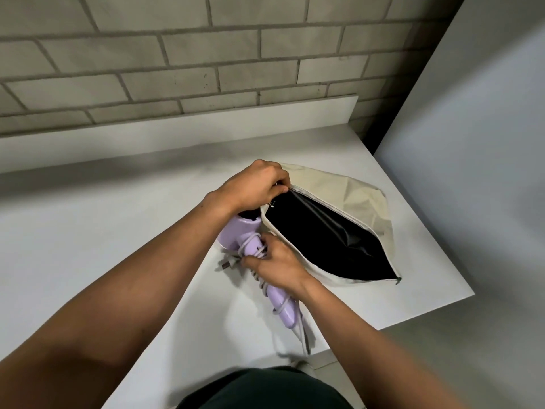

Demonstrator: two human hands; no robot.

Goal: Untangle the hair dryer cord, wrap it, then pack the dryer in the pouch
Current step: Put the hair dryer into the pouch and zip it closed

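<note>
A lilac hair dryer [236,236] lies on the white table [103,231] with its pale cord [259,252] wound around the handle and the plug [227,263] sticking out to the left. My right hand [277,265] grips the wrapped handle. The dryer's nozzle points at the mouth of a cream pouch [354,199] with a black lining [324,240]. My left hand [259,184] pinches the pouch's upper rim and holds the mouth wide open. The dryer sits outside the pouch, just left of its opening.
A grey brick wall [206,60] rises behind a low white ledge [177,128]. The table's right edge [442,246] drops off just beyond the pouch. A large white panel [472,143] stands to the right. My dark clothing [265,388] is at the bottom.
</note>
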